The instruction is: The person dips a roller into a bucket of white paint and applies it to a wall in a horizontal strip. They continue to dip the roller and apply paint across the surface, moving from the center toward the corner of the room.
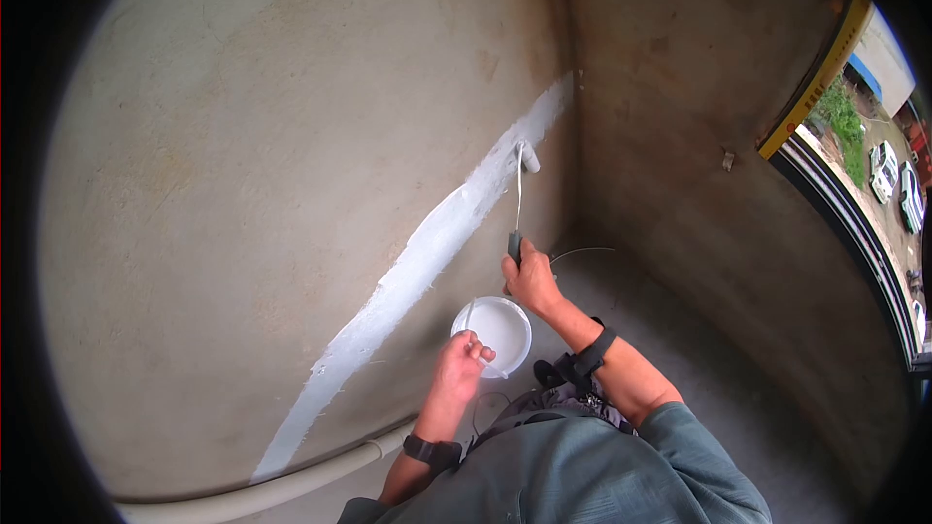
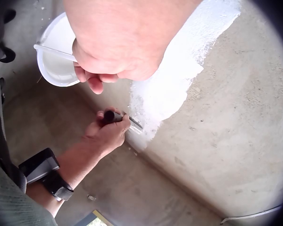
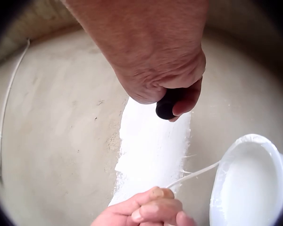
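My right hand (image 1: 532, 279) grips the dark handle (image 1: 515, 245) of a small paint roller, its white roller head (image 1: 529, 157) against the wall at the upper part of a white painted band (image 1: 427, 250). The handle end (image 3: 165, 108) pokes out of the fist in the right wrist view. Lower down, my left hand (image 1: 459, 364) holds the thin handle of a white bucket (image 1: 528, 338) containing white paint. In the left wrist view the bucket (image 2: 39, 68) hangs beside my left hand (image 2: 118, 42), with my right hand (image 2: 106, 136) beyond it.
A pale pipe (image 1: 282, 493) runs along the wall's foot. The wall meets another at a corner right of the band. At the far right an opening with a yellow edge (image 1: 820, 68) shows parked cars (image 1: 883, 172) outside. A thin wire (image 1: 582, 249) lies near my right hand.
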`<state>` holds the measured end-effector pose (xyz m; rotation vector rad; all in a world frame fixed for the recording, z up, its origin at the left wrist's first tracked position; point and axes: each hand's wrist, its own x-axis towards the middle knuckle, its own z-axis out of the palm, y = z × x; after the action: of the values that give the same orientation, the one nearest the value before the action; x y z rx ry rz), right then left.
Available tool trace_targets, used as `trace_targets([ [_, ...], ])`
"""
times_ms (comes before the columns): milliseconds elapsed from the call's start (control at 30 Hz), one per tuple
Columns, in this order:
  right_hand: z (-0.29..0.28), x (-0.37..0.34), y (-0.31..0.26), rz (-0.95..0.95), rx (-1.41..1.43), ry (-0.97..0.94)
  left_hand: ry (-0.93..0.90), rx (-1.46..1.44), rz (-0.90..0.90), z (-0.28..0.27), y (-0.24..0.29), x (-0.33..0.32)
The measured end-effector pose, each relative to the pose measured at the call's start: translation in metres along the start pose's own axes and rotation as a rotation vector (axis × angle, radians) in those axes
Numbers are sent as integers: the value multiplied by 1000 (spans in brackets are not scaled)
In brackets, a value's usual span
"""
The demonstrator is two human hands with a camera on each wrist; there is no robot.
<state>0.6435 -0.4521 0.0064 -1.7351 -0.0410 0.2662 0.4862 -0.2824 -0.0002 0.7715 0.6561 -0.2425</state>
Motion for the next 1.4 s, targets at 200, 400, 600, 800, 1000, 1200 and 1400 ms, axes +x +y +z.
trace_targets([
  [200,-6,8,0,-34,-20,19,0,6,2,0,-1,3],
  [400,3,-4,-2,-53,83,-7,13,-1,-5,2,0,7],
  [600,-11,15,-16,17,167,21,13,6,3,3,1,10],
  [800,10,-15,-18,-15,208,-20,55,-4,0,4,0,12],
  [1000,2,-6,-18,-31,165,5,47,0,-18,8,1,12],
  [1200,0,-1,-27,-24,239,-9,53,-10,-15,9,1,9],
  [1400,9,-18,-19,-43,216,-7,76,-16,-10,6,1,10],
])
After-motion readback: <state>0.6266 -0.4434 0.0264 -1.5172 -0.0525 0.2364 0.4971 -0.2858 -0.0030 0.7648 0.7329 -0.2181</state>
